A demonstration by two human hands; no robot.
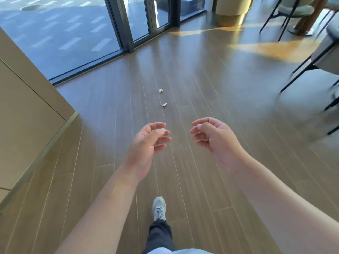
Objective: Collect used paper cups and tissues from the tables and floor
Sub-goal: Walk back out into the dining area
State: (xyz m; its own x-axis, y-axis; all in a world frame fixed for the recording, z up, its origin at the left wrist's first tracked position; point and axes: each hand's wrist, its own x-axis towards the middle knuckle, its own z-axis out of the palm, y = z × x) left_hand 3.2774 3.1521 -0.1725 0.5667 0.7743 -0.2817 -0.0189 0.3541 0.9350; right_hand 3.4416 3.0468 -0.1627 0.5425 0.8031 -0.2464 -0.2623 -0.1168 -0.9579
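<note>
Two crumpled white tissues lie on the wooden floor ahead of me, the nearer tissue and the farther tissue close behind it. My left hand is held out at waist height, palm turned inward, fingers loosely curled and holding nothing. My right hand mirrors it on the other side, also loosely curled and holding nothing. Both hands hover well short of the tissues. No paper cup is in view.
A beige counter runs along the left. Glass doors with dark frames stand at the back. Chairs with black legs crowd the right side, blurred. My foot in a white shoe steps forward on the floor.
</note>
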